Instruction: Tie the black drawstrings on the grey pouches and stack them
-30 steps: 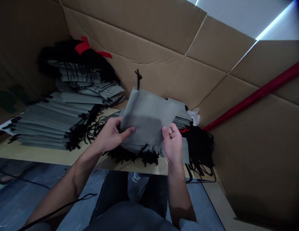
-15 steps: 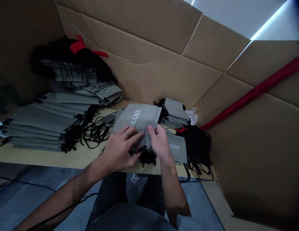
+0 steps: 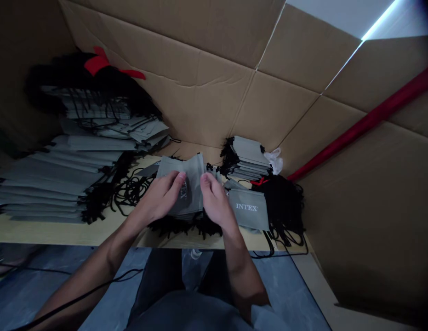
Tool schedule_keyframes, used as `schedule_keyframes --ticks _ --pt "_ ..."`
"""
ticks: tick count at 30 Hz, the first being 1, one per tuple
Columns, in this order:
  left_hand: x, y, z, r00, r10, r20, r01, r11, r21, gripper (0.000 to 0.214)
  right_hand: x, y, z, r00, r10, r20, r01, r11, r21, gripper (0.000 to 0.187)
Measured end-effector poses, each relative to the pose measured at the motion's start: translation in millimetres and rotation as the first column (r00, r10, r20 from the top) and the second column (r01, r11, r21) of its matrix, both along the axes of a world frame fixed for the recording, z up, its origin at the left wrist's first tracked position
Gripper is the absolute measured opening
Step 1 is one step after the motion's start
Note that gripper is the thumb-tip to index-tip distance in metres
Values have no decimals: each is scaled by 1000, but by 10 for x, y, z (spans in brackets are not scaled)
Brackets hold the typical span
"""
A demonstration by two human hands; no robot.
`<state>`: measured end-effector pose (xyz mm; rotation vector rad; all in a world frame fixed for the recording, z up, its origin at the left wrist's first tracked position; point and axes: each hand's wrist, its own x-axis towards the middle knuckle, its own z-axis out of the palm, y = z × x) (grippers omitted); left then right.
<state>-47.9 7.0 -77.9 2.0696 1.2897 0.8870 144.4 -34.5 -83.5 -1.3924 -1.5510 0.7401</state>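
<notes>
1. Head view: my left hand [image 3: 158, 198] and right hand [image 3: 214, 202] both grip the grey pouch [image 3: 192, 175].
2. Lowered from mid-air, it now rests on the near stack [image 3: 191, 215], mid-desk [image 3: 96, 232].

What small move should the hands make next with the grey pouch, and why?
Probably lower the pouch flat onto the pile beneath it and let go. The left hand and the right hand both pinch it just above that pile, and its print faces up like that of the lying pouch beside it.
</notes>
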Motion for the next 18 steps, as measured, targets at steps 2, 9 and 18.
schedule_keyframes --ticks 2,9,18 --pt "-19 43 56 1000 15 4 -15 999 -40 61 -79 -152 76 997 67 -30 -67 998 -5 73" --pt "5 156 64 994 92 -51 -98 987 -125 33 -10 -71 35 995 18 101 -14 999 -39 60" --pt "62 209 -5 983 105 -150 -131 976 -176 58 63 387 33 934 -203 296 245 963 -113 50"
